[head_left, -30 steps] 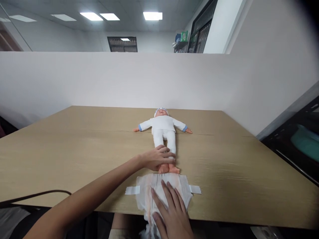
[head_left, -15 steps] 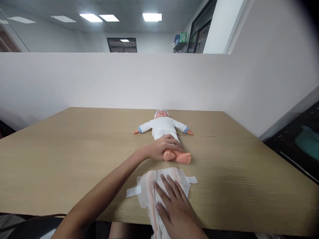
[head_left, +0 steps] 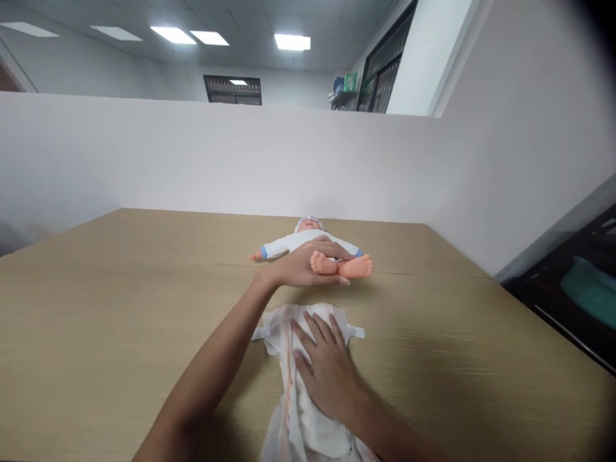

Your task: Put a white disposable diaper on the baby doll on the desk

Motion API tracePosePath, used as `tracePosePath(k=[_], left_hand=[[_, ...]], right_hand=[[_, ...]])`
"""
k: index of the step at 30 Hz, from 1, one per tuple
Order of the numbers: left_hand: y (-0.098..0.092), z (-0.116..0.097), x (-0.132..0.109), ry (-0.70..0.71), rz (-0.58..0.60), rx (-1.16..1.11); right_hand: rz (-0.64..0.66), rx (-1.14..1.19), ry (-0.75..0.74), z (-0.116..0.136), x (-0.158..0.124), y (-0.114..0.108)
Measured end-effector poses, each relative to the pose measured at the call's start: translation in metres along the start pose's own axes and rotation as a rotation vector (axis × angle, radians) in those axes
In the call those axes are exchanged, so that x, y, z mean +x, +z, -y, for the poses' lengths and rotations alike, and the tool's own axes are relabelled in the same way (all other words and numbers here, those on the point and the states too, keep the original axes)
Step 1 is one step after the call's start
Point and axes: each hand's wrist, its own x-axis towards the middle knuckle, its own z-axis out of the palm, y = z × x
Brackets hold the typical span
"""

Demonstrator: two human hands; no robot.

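right hand (head_left: 327,369): one, nearest the camera, lying palm down on the diaper. Its fingers are spread wide and flat, pointing away, and grip nothing.
diaper (head_left: 303,423): one, white and opened out, lying lengthwise on the table in front of the person. Its far end stops just short of the doll, and its near end runs out of the bottom of the view.
tabs (head_left: 357,332): two, one sticking out at each side of the diaper's far end.
left hand (head_left: 301,268): one, reaching past the diaper with its fingers closed around the doll's legs near the ankles.
doll (head_left: 289,242): one, on its back beyond the middle of the table with its head farthest away. It wears a white suit with blue cuffs and a cap, and its arms are stretched out sideways.
feet (head_left: 359,266): two, bare, held up off the table and side by side.
table (head_left: 120,289): one, light wood, with one seam (head_left: 433,274) running across it at the doll.
partition (head_left: 144,160): one, white, standing along the table's far edge.
ceiling lights (head_left: 292,42): five lit panels.
rack (head_left: 558,282): one, dark, at the right edge, too blurred to tell more.
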Motion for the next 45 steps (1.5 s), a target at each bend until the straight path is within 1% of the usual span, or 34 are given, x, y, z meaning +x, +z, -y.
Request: tracePosePath(k=[7,12,14,18,23,26,31,34,40,45], left_hand=[[-0.009,0.008,-0.003,-0.021,-0.060,-0.023],[-0.017,0.010,-0.005,-0.090,-0.071,-0.038],[-0.020,0.012,-0.006,-0.085,-0.080,-0.037],[-0.023,0.014,-0.006,-0.031,-0.083,-0.031],[-0.025,0.015,-0.008,-0.043,-0.089,-0.027],[-0.026,0.013,-0.008,-0.050,-0.096,-0.041],[-0.026,0.012,-0.007,-0.045,-0.093,-0.055],[-0.025,0.013,-0.006,-0.015,-0.096,-0.041],[-0.024,0.014,-0.005,-0.017,-0.078,-0.019],[-0.024,0.014,-0.006,-0.014,-0.080,-0.022]], right_hand=[[-0.015,-0.038,-0.009,-0.023,0.039,0.012],[-0.059,-0.080,-0.020,-0.040,0.068,0.021],[-0.087,-0.096,-0.036,-0.046,0.078,0.025],[-0.137,-0.108,-0.052,-0.056,0.100,0.030],[-0.141,-0.103,-0.058,-0.065,0.124,0.028],[-0.132,-0.105,-0.058,-0.067,0.130,0.027],[-0.141,-0.092,-0.070,-0.068,0.130,0.026],[-0.136,-0.081,-0.046,-0.068,0.129,0.027],[-0.152,-0.093,0.018,-0.066,0.129,0.026],[-0.121,-0.091,-0.031,-0.069,0.129,0.025]])
